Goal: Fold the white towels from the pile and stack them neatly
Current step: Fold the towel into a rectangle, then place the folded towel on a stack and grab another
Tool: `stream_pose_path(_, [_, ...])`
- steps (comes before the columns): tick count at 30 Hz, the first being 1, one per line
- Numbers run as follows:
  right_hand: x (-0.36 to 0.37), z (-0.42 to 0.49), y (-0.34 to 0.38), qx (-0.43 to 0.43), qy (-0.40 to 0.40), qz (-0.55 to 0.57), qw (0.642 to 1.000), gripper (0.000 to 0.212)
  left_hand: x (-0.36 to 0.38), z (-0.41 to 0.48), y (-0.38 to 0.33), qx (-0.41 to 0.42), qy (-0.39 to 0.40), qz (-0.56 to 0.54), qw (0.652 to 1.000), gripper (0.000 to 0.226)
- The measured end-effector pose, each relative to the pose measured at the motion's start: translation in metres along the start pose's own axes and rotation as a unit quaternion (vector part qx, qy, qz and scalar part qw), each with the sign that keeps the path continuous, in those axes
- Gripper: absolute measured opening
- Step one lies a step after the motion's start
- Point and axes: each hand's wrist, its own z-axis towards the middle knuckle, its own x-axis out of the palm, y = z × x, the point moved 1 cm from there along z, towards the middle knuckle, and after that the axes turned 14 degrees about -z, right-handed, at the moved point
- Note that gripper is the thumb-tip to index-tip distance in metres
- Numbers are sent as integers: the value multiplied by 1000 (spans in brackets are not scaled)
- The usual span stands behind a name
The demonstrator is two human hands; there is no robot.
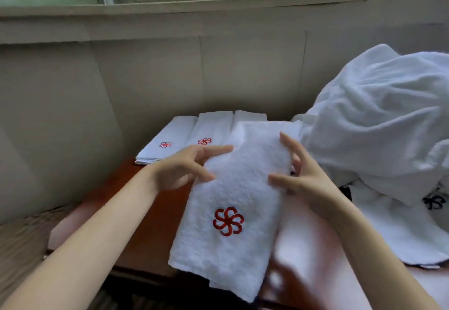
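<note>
A folded white towel [240,188] with a red flower emblem lies lengthwise in front of me, its near end hanging over the table's front edge. My left hand [184,166] touches its left edge with spread, relaxed fingers. My right hand [298,171] touches its right edge the same way, fingers extended. Behind it, folded white towels [184,137] with red emblems lie side by side at the back of the table. A big heap of unfolded white towels [379,120] rises on the right.
The reddish-brown table [150,224] stands against a beige wall [145,71] under a window sill. A flat white towel with a dark emblem [432,202] lies under the heap at the right. Carpeted floor [19,249] shows at the lower left.
</note>
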Motion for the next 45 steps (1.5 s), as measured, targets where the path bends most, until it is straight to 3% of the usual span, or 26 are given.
stream_pose_path(4, [48, 89, 52, -79, 61, -42, 994, 77, -62, -34, -54, 81, -97, -2, 992, 73])
stream_pose_path(7, [90, 186, 76, -90, 80, -84, 989, 79, -129, -31, -96, 118, -148, 32, 981, 73])
stream_pose_path(9, [117, 255, 79, -69, 68, -95, 991, 84, -182, -8, -110, 155, -252, 22, 955, 70])
stream_pose_path(11, [140, 315, 62, -16, 75, -79, 994, 86, -237, 17, -95, 138, -389, -14, 911, 62])
stream_pose_path(13, [162, 357, 20, 64, 90, -99, 989, 82, -280, 39, -49, 21, -434, -59, 899, 55])
stream_pose_path(15, [180, 378, -34, 163, 137, -197, 957, 58, -305, 52, 2, -106, -441, 1, 891, 51])
stream_pose_path(17, [195, 391, -74, 217, 141, -275, 926, 18, -321, 60, 28, -120, -459, 92, 876, 37])
stream_pose_path(18, [202, 398, -85, 223, 116, -274, 928, 19, -328, 62, 33, -101, -456, 104, 878, 33])
stream_pose_path(21, [217, 421, -99, 209, 47, -296, 931, 50, -335, 62, 31, -81, -401, 111, 905, 30])
stream_pose_path(25, [232, 429, -108, 194, 2, -335, 922, 57, -335, 59, 26, -94, -346, 107, 927, 41])
stream_pose_path(29, [231, 427, -106, 173, 4, -399, 901, 63, -333, 64, 18, -120, -349, 165, 915, 48])
stream_pose_path(32, [228, 419, -97, 164, 16, -478, 863, 49, -329, 62, 17, -161, -346, 244, 891, 62])
stream_pose_path(37, [229, 406, -88, 168, 39, -536, 826, 30, -324, 67, 23, -149, -373, 256, 879, 74])
stream_pose_path(41, [240, 405, -89, 149, -1, -530, 835, 40, -316, 72, 24, -140, -378, 309, 861, 89])
stream_pose_path(45, [248, 399, -89, 130, 22, -596, 792, 29, -315, 71, 24, -153, -351, 314, 869, 89])
